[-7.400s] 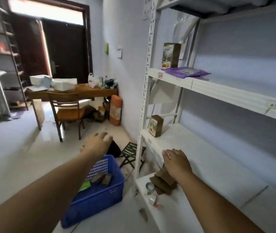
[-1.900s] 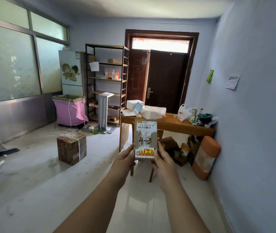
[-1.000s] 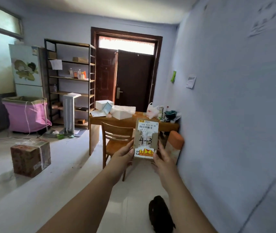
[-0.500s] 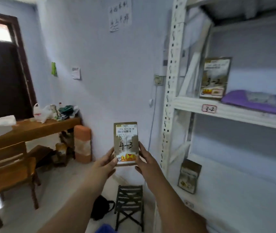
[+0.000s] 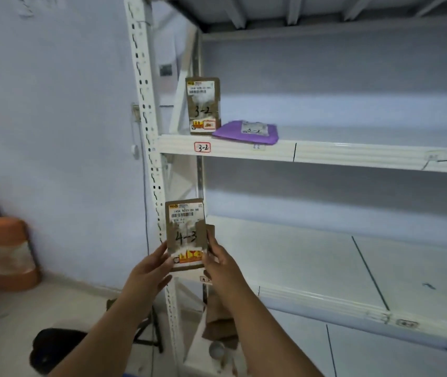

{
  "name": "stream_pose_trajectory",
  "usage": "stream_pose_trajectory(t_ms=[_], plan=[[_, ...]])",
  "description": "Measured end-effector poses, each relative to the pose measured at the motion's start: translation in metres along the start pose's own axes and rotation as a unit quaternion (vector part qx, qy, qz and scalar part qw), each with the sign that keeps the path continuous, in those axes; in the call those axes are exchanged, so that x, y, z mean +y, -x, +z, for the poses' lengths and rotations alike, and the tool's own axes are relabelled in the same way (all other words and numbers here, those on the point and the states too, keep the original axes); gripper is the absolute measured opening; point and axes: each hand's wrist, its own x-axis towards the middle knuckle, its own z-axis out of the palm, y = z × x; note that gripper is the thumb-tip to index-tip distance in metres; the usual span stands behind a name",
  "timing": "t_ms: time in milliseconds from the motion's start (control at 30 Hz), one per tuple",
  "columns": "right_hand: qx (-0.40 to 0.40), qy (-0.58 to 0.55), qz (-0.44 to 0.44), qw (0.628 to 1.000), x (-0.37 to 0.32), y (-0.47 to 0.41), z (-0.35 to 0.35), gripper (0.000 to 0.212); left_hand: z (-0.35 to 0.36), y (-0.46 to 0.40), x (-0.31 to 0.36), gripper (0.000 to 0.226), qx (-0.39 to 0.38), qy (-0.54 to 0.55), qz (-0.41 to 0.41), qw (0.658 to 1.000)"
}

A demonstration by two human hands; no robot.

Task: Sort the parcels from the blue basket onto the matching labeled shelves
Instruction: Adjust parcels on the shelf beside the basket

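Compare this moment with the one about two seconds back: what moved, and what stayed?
The person turned from the room toward the white rack. The brown parcel marked 4-3 now sits before its lower shelf, below the 3-2 label. Left hand and right hand still hold it upright, label facing the camera.

Brown parcel with white-and-yellow label, black "4-3"; purple parcel; white shelf bearing a red-bordered tag

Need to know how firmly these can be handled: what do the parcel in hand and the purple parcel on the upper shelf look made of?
The parcel held by both hands: brown cardboard, matte, with a torn paper label showing white fuzz. The purple parcel: probably a soft plastic mailer, lying flat and slightly glossy, though blur leaves that open.
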Motion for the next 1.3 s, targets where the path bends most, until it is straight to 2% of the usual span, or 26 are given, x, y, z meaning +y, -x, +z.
stream_pose_trajectory(t_ms=[167, 367, 500, 733, 867, 1100, 1300], plan=[[0.034, 0.013, 0.006, 0.999, 0.009, 0.022, -0.059, 0.043, 0.065, 0.003, -0.006, 0.042, -0.031, -0.013, 0.001, 0.999], [0.09, 0.042, 0.015, 0.995, 0.032, 0.055, -0.171, 0.049, 0.185, 0.017, -0.019, 0.037, -0.07, 0.004, -0.001, 0.998], [0.123, 0.069, 0.015, 0.99, 0.052, 0.085, -0.244, 0.051, 0.258, 0.026, -0.037, 0.046, -0.107, -0.006, -0.002, 0.994], [0.206, 0.087, 0.059, 0.973, 0.084, 0.136, -0.353, 0.051, 0.379, 0.035, -0.059, 0.045, -0.165, -0.07, 0.019, 0.984], [0.221, 0.114, 0.067, 0.966, 0.086, 0.145, -0.4, 0.047, 0.429, 0.022, -0.062, 0.043, -0.199, -0.113, 0.029, 0.973], [0.258, 0.163, 0.036, 0.952, 0.096, 0.136, -0.46, 0.044, 0.498, -0.015, -0.075, 0.048, -0.212, -0.152, 0.023, 0.965], [0.278, 0.182, 0.088, 0.939, 0.133, 0.115, -0.494, 0.05, 0.527, -0.059, -0.101, 0.053, -0.264, -0.182, 0.002, 0.947]])
